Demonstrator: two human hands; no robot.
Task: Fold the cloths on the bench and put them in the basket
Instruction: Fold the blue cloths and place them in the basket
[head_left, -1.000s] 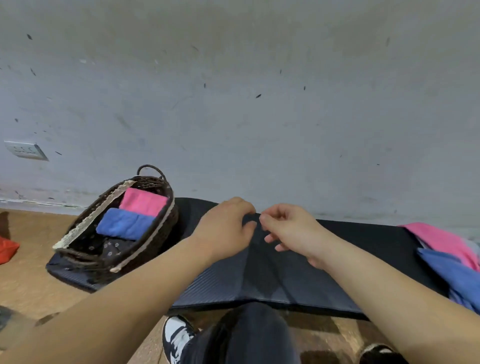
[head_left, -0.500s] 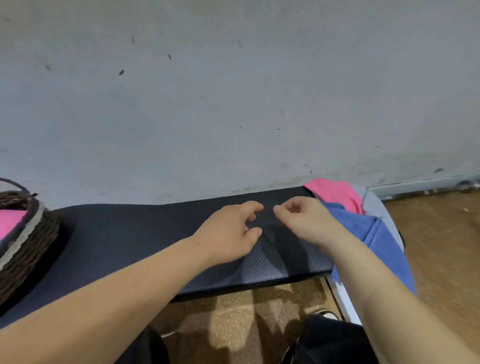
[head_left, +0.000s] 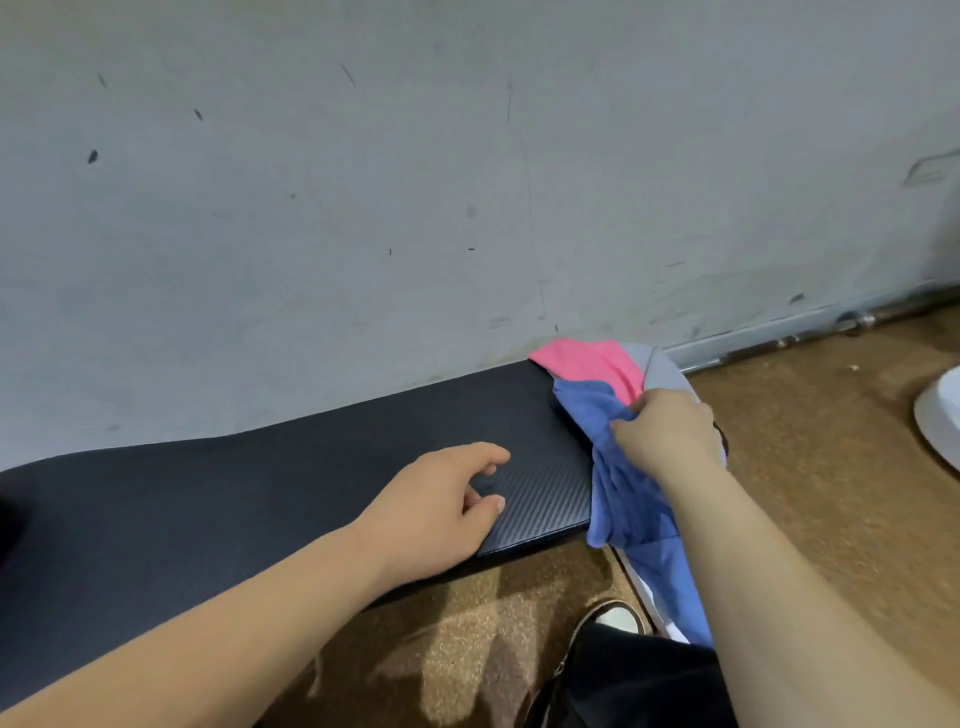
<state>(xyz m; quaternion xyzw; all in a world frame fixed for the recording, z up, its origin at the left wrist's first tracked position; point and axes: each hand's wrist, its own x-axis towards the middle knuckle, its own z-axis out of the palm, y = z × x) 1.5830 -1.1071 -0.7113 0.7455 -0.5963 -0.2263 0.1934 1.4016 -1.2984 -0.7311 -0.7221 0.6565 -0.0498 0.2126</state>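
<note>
— Where the dark bench (head_left: 260, 509) ends on the right, which of our hands is nearer the blue cloth (head_left: 618, 488)?

— Our right hand (head_left: 665, 431) grips it, bunched there and trailing off the end toward us. Our left hand (head_left: 441, 499) sits just left of it, fingers loosely curled, holding nothing. No basket in view.

A scuffed grey wall (head_left: 467, 182) fills the upper part. A metal pipe (head_left: 810, 333) runs along its base, above the brown floor (head_left: 831, 493).
</note>
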